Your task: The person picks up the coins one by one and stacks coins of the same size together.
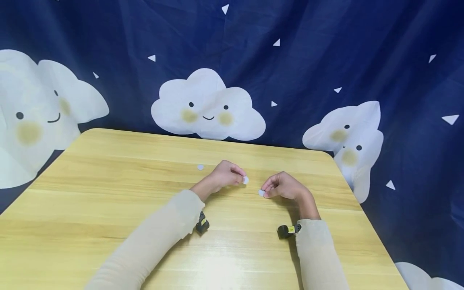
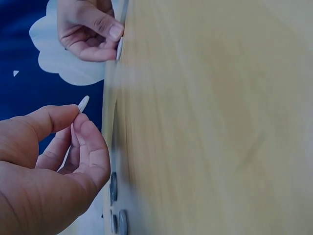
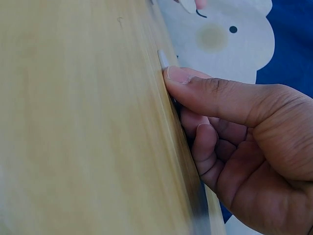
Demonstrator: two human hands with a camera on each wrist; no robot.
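In the head view my left hand [image 1: 226, 175] is over the far middle of the table, pinching a small white disc [image 1: 245, 180] between thumb and fingertips. The left wrist view shows this disc [image 2: 84, 104] tilted at the fingertips. To the right, my right hand [image 1: 286, 186] pinches a second small white disc [image 1: 262, 193] low over the tabletop. Seen from the right wrist, that disc [image 3: 163, 58] stands out past the thumb tip, nearly edge-on. Another pale disc [image 1: 200, 167] lies on the table left of my left hand.
The wooden table [image 1: 119, 193] ends at a dark blue curtain [image 1: 297, 24] with printed clouds. Several grey discs, one of them [image 2: 122, 223] nearest, show near the left hand in the left wrist view. Black wrist cameras [image 1: 202, 224] hang below both sleeves.
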